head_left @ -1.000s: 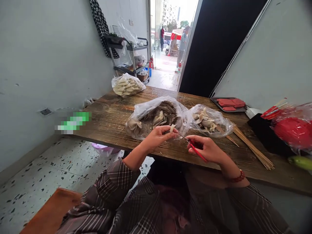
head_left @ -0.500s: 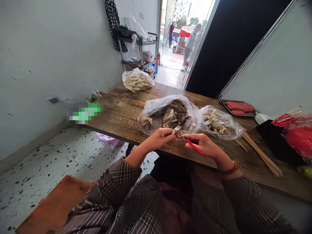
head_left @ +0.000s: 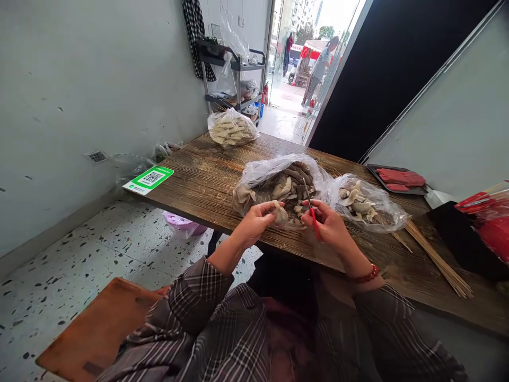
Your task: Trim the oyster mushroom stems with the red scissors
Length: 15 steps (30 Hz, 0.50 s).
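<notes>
Between the thumb and fingers of my left hand [head_left: 257, 218] is a pale oyster mushroom [head_left: 280, 213], held over the table's near edge. My right hand [head_left: 326, 223] grips red-handled scissors [head_left: 314, 216], blades pointing up and away from me, apart from the mushroom. Just beyond both hands an open plastic bag [head_left: 260, 172] lies on its side, full of grey-brown oyster mushrooms [head_left: 283, 188]. To its right, a second clear bag [head_left: 392, 215] holds paler mushroom pieces [head_left: 358, 201].
The wooden table [head_left: 191, 183] carries bamboo skewers [head_left: 437, 257], a black tray of red meat [head_left: 401, 178] and a bag of pale pieces [head_left: 233, 128]. A green QR card [head_left: 149, 179] lies at the left edge. A wooden stool [head_left: 99, 329] stands at lower left.
My hands have drawn apart. The scissors have swung from pointing left at the mushroom to pointing upward, and more of the mushroom shows in my left hand. The view has shifted slightly.
</notes>
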Motion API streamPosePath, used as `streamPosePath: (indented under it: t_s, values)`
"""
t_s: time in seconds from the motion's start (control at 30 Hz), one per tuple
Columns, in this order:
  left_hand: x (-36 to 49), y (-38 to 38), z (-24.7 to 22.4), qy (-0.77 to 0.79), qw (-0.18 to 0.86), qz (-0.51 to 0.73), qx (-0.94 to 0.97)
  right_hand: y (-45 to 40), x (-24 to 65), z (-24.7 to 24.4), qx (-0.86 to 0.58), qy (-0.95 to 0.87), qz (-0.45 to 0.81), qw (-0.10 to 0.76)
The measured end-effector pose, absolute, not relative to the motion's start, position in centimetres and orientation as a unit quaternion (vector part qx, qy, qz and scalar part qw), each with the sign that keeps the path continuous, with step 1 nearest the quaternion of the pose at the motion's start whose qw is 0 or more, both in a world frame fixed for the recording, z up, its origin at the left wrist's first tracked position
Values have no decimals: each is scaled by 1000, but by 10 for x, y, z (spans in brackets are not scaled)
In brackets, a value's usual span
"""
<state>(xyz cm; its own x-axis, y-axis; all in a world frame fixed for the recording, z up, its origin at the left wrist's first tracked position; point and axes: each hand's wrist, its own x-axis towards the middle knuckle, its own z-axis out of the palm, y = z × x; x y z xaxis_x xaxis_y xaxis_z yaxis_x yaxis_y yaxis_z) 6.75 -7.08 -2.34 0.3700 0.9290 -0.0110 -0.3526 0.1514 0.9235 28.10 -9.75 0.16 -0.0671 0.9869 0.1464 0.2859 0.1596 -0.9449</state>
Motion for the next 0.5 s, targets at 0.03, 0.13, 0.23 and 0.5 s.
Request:
streamPosePath:
  t_s: [0.03, 0.13, 0.23, 0.5]
  values:
    - [69, -72, -24, 312, 695, 473, 442, -96, 278, 0, -509, -618, 389, 456]
    - [73, -74, -24, 306, 699, 494, 417, -93, 268, -6, -493, -619, 388, 473]
    - [75, -76, -21, 305, 696, 499, 416, -91, 261, -9, -484, -618, 386, 484]
    - [74, -85, -18, 259, 742, 470, 401, -95, 250, -8, -450, -602, 452, 480]
